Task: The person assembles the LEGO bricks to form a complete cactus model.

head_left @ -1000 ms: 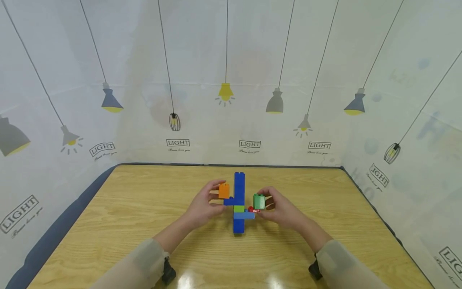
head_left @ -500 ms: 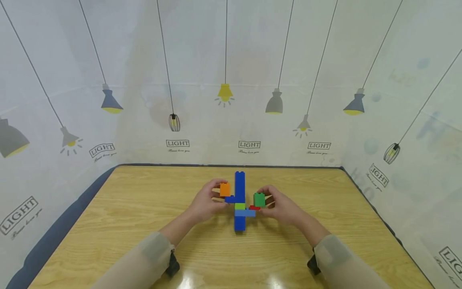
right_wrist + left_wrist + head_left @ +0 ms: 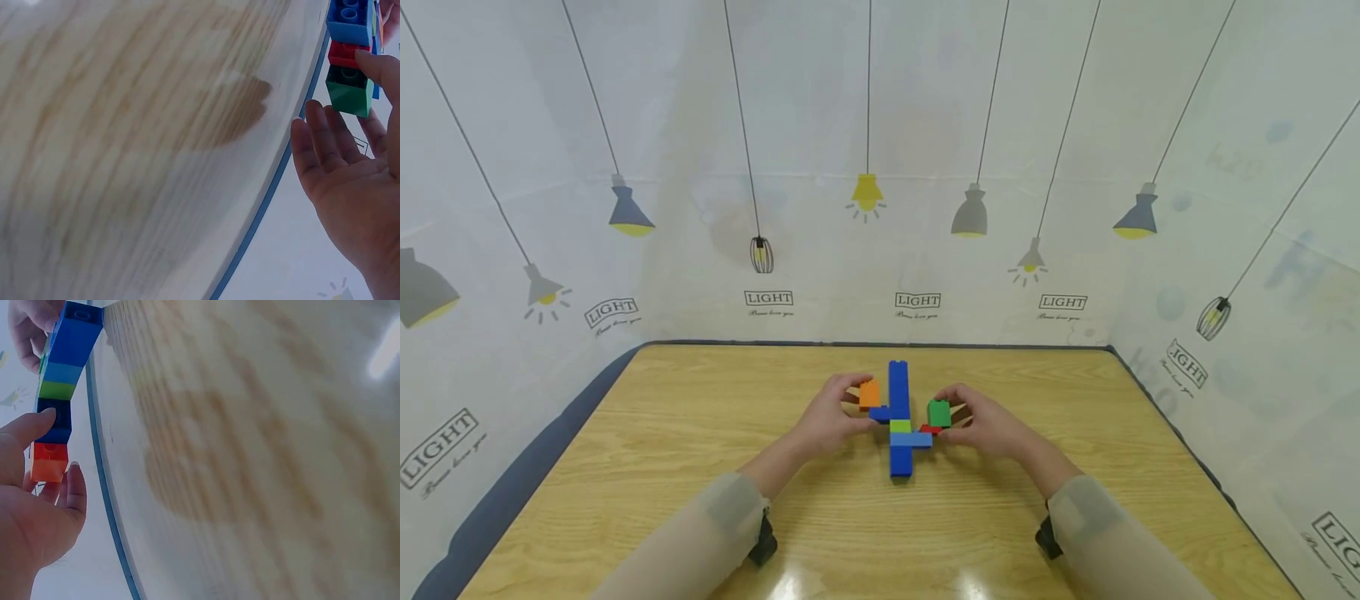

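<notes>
Both hands hold up one building block tower (image 3: pixel 898 392), its hollow underside visible from the wrists. It is mostly dark blue, with a lime green block (image 3: pixel 900 427) and a light blue block (image 3: pixel 921 440) partway down. On its left arm sits an orange block (image 3: pixel 869 395); the left hand (image 3: pixel 831 425) pinches that arm, thumb on the dark blue block (image 3: pixel 55 422) below the orange one. To the right, a green block (image 3: pixel 939 413) stands on a red block (image 3: pixel 929 430). The right hand (image 3: pixel 992 429) pinches these two, its thumb against the red block.
A wood-grain table (image 3: pixel 880 533) spreads below, with a dark blue edge strip (image 3: pixel 775 342) along its back. Behind and at the sides hangs a pale sheet (image 3: pixel 820 125) printed with lamps. Each sleeve has a dark wrist device, one seen at the left cuff (image 3: pixel 763 542).
The tower has shifted slightly to the right in the head view, and its lower end appears a little higher. Both hands keep their hold, the left moving slightly right with it.
</notes>
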Demonstrator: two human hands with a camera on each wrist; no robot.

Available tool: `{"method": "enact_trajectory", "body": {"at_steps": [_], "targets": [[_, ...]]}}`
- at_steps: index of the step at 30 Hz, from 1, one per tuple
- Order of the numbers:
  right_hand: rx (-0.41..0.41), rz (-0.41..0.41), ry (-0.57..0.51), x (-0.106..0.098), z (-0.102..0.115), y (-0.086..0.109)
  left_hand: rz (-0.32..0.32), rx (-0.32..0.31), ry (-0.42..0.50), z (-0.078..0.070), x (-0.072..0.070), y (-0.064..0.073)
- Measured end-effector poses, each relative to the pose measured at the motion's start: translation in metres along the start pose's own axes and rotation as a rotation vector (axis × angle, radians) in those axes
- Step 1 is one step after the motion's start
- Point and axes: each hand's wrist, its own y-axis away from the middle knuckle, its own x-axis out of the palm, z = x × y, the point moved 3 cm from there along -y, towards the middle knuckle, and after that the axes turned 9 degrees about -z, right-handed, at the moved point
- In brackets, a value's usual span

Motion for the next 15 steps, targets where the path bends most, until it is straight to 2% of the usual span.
{"method": "enact_trajectory", "body": {"at_steps": [7,15], "targets": [[0.02,0.012,0.019,0.002,-0.004,-0.004,0.02,-0.005,-0.022,0.005,-0.001,-0.005],[0.043,0.015,0.075,0.003,-0.008,-0.006,0.069,-0.061,-0.047,0.012,0.001,-0.012]]}}
